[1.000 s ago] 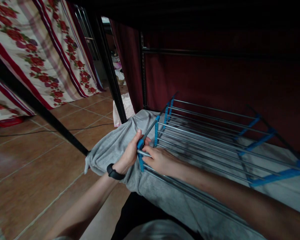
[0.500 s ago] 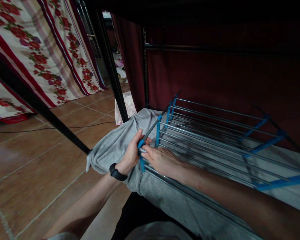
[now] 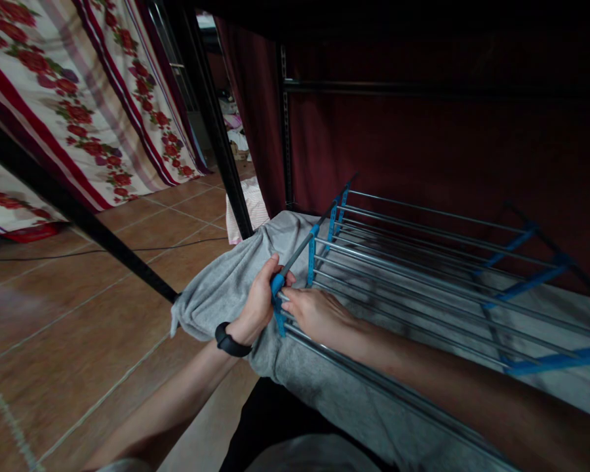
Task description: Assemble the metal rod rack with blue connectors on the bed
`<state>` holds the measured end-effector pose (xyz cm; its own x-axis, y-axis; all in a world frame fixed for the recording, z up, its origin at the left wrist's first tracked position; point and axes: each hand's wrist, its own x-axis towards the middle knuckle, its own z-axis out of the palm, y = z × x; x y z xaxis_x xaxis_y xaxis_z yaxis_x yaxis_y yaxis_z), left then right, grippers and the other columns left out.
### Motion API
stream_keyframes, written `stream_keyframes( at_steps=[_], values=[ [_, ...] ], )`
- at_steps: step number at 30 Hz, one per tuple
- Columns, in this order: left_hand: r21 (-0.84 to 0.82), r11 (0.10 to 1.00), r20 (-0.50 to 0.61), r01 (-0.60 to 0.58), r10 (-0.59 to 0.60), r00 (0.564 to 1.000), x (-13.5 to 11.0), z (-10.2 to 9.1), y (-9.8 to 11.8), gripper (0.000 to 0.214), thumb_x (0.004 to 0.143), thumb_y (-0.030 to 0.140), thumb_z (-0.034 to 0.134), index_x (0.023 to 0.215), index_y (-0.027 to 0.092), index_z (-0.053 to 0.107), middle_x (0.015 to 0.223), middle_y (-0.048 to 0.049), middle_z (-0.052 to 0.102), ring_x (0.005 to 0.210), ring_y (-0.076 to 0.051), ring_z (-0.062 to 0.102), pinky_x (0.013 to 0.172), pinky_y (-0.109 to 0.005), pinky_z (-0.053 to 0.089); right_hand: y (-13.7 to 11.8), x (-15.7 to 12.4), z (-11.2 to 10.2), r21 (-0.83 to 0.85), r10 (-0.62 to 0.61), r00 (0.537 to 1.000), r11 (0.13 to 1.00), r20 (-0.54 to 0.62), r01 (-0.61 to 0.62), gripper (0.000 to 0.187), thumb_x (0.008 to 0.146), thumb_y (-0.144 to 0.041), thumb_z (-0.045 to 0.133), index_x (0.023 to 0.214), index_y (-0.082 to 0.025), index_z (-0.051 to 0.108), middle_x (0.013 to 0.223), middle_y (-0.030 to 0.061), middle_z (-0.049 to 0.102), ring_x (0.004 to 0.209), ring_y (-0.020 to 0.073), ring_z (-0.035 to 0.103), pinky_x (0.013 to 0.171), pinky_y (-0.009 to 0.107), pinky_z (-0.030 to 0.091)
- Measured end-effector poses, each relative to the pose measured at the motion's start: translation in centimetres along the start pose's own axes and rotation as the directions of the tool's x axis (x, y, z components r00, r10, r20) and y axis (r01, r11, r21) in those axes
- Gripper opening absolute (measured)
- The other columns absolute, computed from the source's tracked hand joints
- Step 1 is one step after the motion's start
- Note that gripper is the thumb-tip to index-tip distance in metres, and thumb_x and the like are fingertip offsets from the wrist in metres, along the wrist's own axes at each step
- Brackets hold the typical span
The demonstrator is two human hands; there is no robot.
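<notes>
A metal rack of grey bars with blue plastic joints (image 3: 312, 252) lies across a grey cloth (image 3: 216, 288). My left hand (image 3: 261, 295), with a black band (image 3: 232, 339) on its wrist, is wrapped round the rack's near left corner at a blue joint (image 3: 277, 284). My right hand (image 3: 319, 316) is closed on the end of a metal bar beside that joint, its fingertips close to my left hand. Its palm side and part of its grip are hidden.
Black metal posts (image 3: 216, 124) and a slanting black bar (image 3: 88, 213) frame the shelf space. Behind hangs a dark red curtain (image 3: 423, 151). On the left, a flowered cloth (image 3: 78, 98) hangs over the tiled floor (image 3: 103, 314), where a thin cable (image 3: 191, 244) runs.
The right hand's fingers have shifted slightly on the bar next to the blue joint. The rack's far right end has moved a little to the right. The left hand keeps its hold.
</notes>
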<state>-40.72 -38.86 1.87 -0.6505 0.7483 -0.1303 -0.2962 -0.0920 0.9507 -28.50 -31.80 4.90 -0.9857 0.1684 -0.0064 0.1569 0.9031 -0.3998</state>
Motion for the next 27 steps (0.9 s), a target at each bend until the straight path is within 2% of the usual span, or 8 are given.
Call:
stream_keyframes(
  at_steps=[10,13,18,27],
  values=[
    [0.123,0.989,-0.096,-0.080,0.092,0.991,0.6,-0.6,-0.7,0.057,0.082,0.065,0.047,0.052,0.018,0.058,0.050,-0.0031,0.048,0.046,-0.013,0.042,0.046,-0.026,0.035,-0.1,-0.1,-0.3,0.064,0.009,1.000,0.998,0.019,-0.011,0.023,0.101,-0.031,0.037,0.110,-0.019,0.055,0.103,0.0077,0.069,0.091,0.0195,0.064,0.069,0.028,0.038],
    [0.112,0.989,-0.119,-0.099,0.113,0.987,0.9,-0.8,-1.0,0.056,0.083,0.064,0.048,0.050,0.019,0.056,0.050,-0.0035,0.050,0.046,-0.013,0.042,0.048,-0.028,0.036,-0.1,-0.1,-0.4,0.053,0.014,0.999,0.998,0.030,-0.016,0.024,0.101,-0.031,0.037,0.113,-0.019,0.054,0.103,0.0079,0.069,0.091,0.0199,0.065,0.069,0.028,0.039],
    [0.103,0.989,-0.126,-0.108,0.121,0.985,1.1,-0.4,-1.0,0.058,0.084,0.064,0.045,0.048,0.019,0.052,0.048,-0.0034,0.048,0.045,-0.013,0.039,0.047,-0.027,0.034,-0.1,-0.1,-0.5,0.039,0.016,0.999,0.999,0.046,-0.018,0.023,0.100,-0.031,0.040,0.116,-0.020,0.053,0.103,0.0080,0.070,0.090,0.0203,0.066,0.070,0.027,0.040],
    [0.090,0.993,-0.122,-0.079,0.090,0.988,0.6,0.1,-0.5,0.058,0.085,0.063,0.040,0.049,0.020,0.051,0.044,-0.0025,0.043,0.043,-0.012,0.036,0.044,-0.027,0.030,-0.1,-0.2,0.1,0.006,0.034,0.999,0.999,0.037,-0.035,0.023,0.101,-0.034,0.039,0.108,-0.018,0.055,0.098,0.0086,0.071,0.087,0.0212,0.068,0.065,0.028,0.042]
  ],
)
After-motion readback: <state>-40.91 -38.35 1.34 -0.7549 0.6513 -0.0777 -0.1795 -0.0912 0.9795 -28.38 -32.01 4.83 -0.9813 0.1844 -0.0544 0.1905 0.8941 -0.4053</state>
